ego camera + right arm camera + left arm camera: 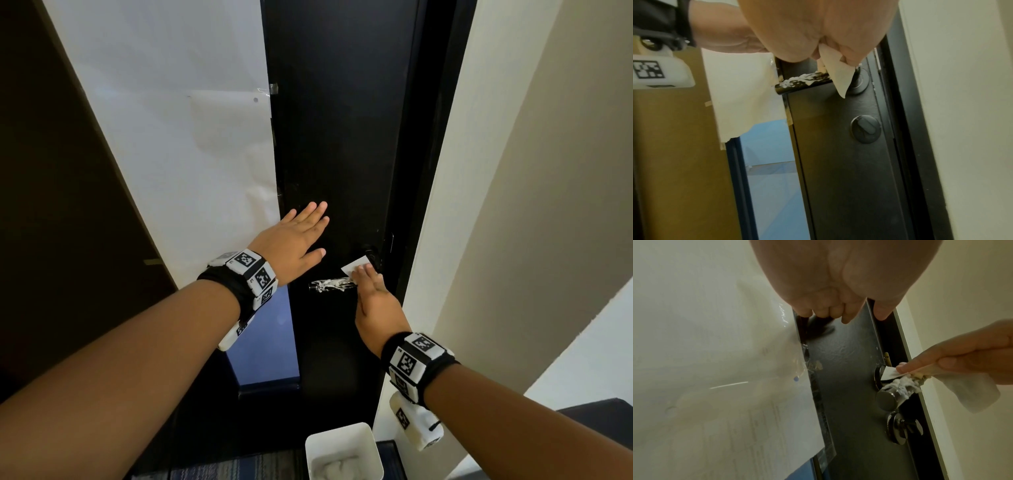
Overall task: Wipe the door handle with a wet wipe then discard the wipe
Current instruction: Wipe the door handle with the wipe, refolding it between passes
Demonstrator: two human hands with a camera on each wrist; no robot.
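A metal lever door handle [330, 285] [898, 390] [803, 82] sticks out of the black door [342, 137], smeared with white foam. My right hand [371, 291] [953, 360] [818, 32] pinches a white wet wipe [354, 266] [974, 391] [838, 76] and presses it on the handle's base end by the round rose. The wipe's loose end hangs below the handle. My left hand [301, 236] [838, 288] lies flat on the door with straight fingers, up and left of the handle.
A white square bin [342, 452] with crumpled wipes in it stands on the floor below the handle. A thumb-turn lock [866, 129] [902, 428] sits under the handle. White paper [171, 137] is taped over the door's glass panel. A cream wall [531, 205] flanks the frame at right.
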